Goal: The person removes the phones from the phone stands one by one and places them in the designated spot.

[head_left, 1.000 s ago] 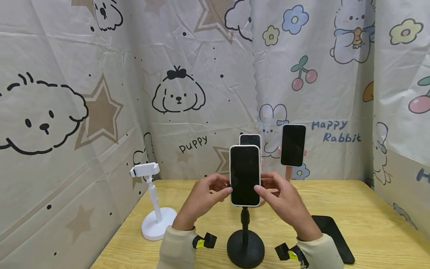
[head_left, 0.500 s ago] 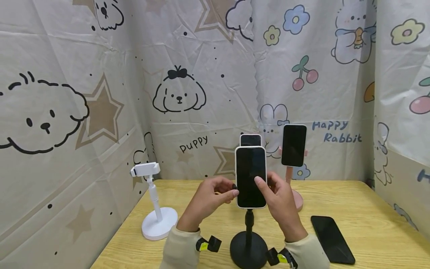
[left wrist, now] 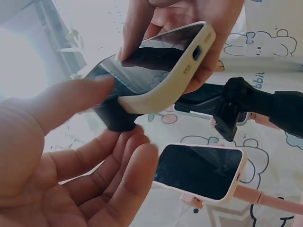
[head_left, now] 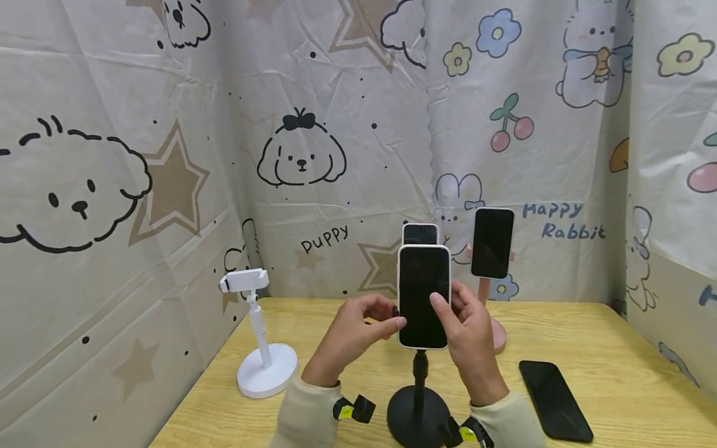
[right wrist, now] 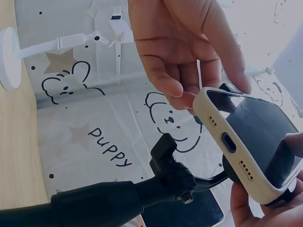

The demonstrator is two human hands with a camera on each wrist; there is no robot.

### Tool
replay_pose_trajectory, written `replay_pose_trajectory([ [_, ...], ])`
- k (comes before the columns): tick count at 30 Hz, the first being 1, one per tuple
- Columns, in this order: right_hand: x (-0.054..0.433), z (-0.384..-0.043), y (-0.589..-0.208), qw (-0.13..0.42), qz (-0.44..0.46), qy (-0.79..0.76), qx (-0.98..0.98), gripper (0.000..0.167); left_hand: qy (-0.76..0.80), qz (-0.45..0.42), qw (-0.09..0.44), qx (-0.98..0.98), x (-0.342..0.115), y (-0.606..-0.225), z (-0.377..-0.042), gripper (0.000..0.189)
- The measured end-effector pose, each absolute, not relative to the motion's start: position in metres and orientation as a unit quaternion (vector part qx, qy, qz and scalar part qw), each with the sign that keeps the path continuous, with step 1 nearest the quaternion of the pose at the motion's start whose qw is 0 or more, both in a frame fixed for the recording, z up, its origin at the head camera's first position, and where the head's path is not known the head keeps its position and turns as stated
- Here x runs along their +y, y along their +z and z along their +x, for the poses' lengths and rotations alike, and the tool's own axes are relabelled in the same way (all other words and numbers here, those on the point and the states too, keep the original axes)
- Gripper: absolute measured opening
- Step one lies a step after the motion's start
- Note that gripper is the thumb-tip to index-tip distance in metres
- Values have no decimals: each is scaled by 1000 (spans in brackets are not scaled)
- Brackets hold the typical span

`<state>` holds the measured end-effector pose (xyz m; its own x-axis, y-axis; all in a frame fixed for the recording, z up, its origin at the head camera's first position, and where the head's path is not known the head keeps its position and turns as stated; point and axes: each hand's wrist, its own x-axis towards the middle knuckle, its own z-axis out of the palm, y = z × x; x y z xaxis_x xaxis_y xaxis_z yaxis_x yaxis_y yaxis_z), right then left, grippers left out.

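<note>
A phone in a white case (head_left: 424,297) stands upright, screen towards me, at the top of a black phone stand (head_left: 419,415). My right hand (head_left: 469,333) grips its right side, thumb on the dark screen and fingers behind. At the lower left edge, my left hand (head_left: 358,333) pinches the stand's black clamp (left wrist: 117,116) between thumb and fingertips. The right wrist view shows the bottom of the white case (right wrist: 236,146), tilted above the black arm and its joint (right wrist: 177,179). The case hides most of the clamp.
To the left stands a white phone stand (head_left: 262,373) with its holder unfilled. Behind are a phone on a pink stand (head_left: 492,242) and another phone (head_left: 420,234), partly hidden. A black phone (head_left: 554,401) lies flat at right on the wooden table (head_left: 622,354).
The white-cased phone and stand have shifted slightly right. My right thumb has moved from the phone's lower right edge up onto the screen. My left hand has followed, staying at the left edge.
</note>
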<state>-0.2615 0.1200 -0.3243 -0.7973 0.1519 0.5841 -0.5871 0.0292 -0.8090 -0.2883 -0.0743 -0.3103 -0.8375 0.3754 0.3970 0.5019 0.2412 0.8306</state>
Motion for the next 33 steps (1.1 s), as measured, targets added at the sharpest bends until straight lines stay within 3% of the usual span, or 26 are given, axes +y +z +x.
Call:
replay_pose_trajectory([
  [7, 120, -261, -327, 300, 169, 670, -658, 34, -540, -269, 92, -792, -70, -313, -288, 20],
  [23, 121, -259, -323, 309, 170, 660, -663, 35, -551, -269, 94, -785, -75, -313, -287, 17],
  [33, 130, -257, -318, 279, 176, 668, -667, 34, -567, -269, 57, -776, -76, -312, -291, 23],
])
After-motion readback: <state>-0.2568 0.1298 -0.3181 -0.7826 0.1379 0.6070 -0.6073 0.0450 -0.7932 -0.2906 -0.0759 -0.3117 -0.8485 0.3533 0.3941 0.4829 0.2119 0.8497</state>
